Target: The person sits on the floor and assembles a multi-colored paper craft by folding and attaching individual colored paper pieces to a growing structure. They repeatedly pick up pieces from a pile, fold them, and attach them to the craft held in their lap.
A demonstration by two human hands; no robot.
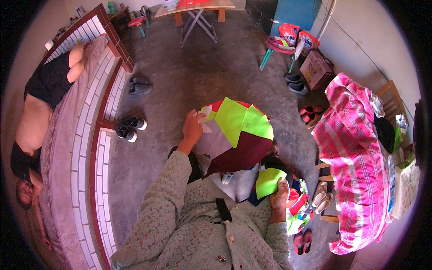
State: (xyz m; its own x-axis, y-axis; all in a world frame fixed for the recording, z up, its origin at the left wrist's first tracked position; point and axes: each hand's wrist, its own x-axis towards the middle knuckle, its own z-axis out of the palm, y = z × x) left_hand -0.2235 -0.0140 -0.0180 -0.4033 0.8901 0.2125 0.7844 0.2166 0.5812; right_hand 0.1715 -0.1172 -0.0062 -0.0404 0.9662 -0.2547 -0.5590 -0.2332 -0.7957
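Note:
A patchwork of cloth pieces [240,153] spreads over my lap, in yellow-green, maroon, grey and red. At its upper left edge my left hand [193,128] pinches a small white fabric piece [206,114]; I cannot tell if that piece is joined to the rest. My right hand [280,193], lower and to the right, grips a yellow-green fabric piece [269,180] at its right edge. Dark cloth shows beneath that piece. Beside my right hand lies a heap of colourful fabric scraps [299,207].
A person [33,121] lies on the brick-edged bed [85,148] at left. Dark sneakers [130,128] stand by it. On the right are slippers [321,198], a chair draped with pink checked cloth [351,166], and a carton [317,69]. A table [195,8] stands ahead.

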